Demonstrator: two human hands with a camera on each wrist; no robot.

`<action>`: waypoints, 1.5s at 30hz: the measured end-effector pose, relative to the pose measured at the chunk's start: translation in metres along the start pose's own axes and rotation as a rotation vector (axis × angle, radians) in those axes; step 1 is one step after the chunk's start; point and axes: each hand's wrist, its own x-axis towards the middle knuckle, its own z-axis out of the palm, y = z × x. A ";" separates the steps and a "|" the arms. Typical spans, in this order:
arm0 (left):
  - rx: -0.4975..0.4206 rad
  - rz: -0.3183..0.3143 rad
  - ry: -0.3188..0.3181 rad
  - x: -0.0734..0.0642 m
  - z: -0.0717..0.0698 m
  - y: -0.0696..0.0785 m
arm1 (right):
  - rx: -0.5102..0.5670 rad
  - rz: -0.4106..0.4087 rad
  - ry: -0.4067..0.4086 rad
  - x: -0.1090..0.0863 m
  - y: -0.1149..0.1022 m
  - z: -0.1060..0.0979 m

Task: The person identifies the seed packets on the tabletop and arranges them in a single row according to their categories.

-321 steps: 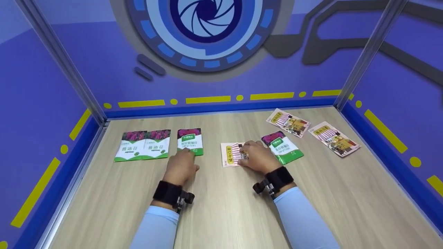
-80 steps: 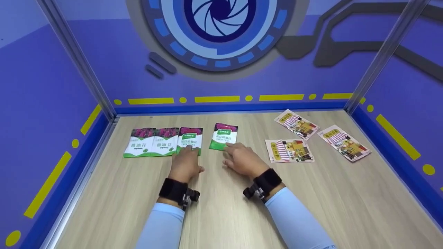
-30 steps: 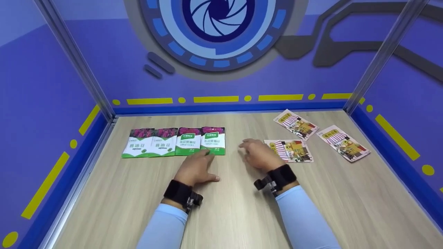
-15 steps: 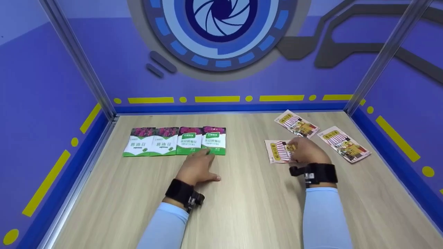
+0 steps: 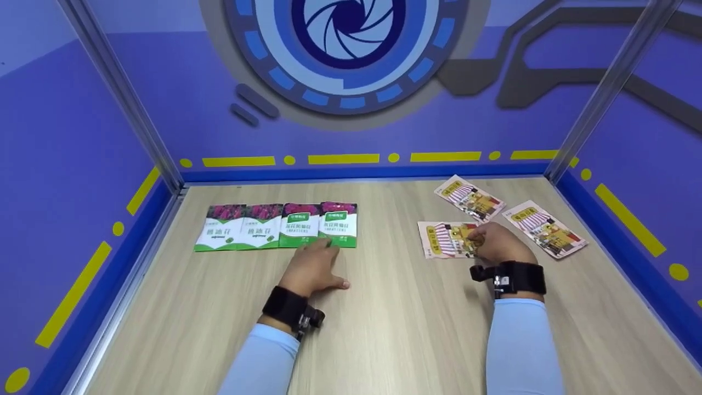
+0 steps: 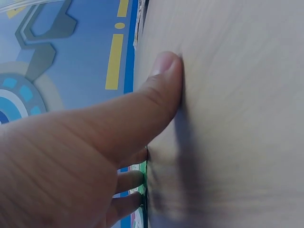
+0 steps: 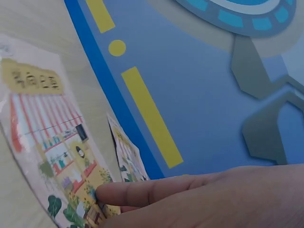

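In the head view my left hand (image 5: pixel 312 269) touches the green lower edge of an impatiens seed packet (image 5: pixel 338 224), fingers extended and thumb out to the side. This packet ends a side-by-side row with a second impatiens packet (image 5: pixel 299 225) and two white-and-green flower packets, one in the middle (image 5: pixel 259 227) and one at the far left (image 5: pixel 220 229). My right hand (image 5: pixel 502 247) pinches the right end of a pink packet (image 5: pixel 445 240) with a striped-awning shop picture, lying sideways. The right wrist view shows the index fingertip on that packet's (image 7: pixel 57 137) printed face.
Two more pink packets lie at the table's right: one near the back edge (image 5: pixel 470 198), one farther right (image 5: pixel 544 229). The wooden table (image 5: pixel 384 340) is enclosed by a blue back wall (image 5: pixel 351 137) and side panels in metal frames.
The second impatiens packet has been shifted left to join the row. My right hand has moved right, from beside the row to the sideways pink packet's right end; my left hand stays put.
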 end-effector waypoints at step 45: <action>0.028 -0.002 -0.005 -0.001 -0.001 0.005 | -0.301 -0.436 0.165 0.028 -0.116 0.100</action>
